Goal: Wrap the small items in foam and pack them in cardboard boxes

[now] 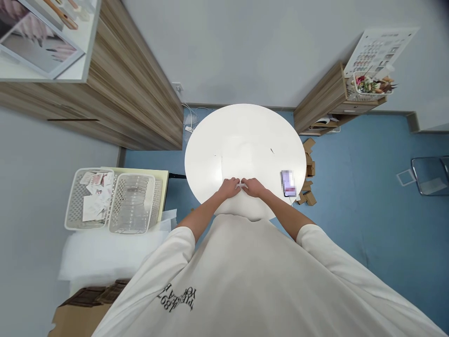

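Near the front edge of a round white table [206,135], my left hand [229,187] and my right hand [254,187] are close together, thumbs toward each other. Their fingers are closed on a thin white sheet [241,185], whose folded or rolled edge shows between them. White on white, its outline is hard to follow; a faint straight edge runs left of my left hand. Whether it is paper or foam I cannot tell. Right of my right hand lies a phone [288,183] with a lit, blurred screen. A small dark object [272,150] rests farther back.
At left, two white baskets [71,201] hold paper packets and clear plastic pieces, above white wrapping material [101,255] and a cardboard box [79,320]. Wooden cabinets [140,89] flank the table. Cardboard pieces [308,192] lie on the floor at right, with a folding chair [430,175] beyond.
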Available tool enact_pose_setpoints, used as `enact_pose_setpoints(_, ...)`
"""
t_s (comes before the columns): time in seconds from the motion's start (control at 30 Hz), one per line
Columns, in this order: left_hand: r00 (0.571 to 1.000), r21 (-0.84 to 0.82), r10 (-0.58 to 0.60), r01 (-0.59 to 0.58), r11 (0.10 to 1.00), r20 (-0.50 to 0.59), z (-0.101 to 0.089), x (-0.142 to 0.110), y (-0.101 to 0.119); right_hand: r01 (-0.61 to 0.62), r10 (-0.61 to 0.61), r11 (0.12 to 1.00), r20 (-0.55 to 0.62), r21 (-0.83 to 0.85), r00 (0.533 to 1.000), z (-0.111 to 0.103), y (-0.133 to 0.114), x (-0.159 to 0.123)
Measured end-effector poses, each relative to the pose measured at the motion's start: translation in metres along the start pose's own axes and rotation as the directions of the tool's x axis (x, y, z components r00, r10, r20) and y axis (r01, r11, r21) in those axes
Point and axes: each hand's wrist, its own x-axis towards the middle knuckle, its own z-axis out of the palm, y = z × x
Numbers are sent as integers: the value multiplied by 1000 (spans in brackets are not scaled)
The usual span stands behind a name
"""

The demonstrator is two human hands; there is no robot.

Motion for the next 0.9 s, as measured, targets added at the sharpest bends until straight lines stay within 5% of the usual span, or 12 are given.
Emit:
enact_pose_setpoints(0.23,994,185,17,3,983,-109,5,6,-2,-69,68,997,-43,-30,997,6,7,15)
enact_pose_setpoints(0.63,999,304,-8,-6,953,43,23,17,-19,-207,209,978,-107,27,972,20,12,24)
enact_pose_setpoints(0.9,999,303,20,-9,953,-36,30,11,-18,-164,161,986,-129,-13,978,34,0,3)
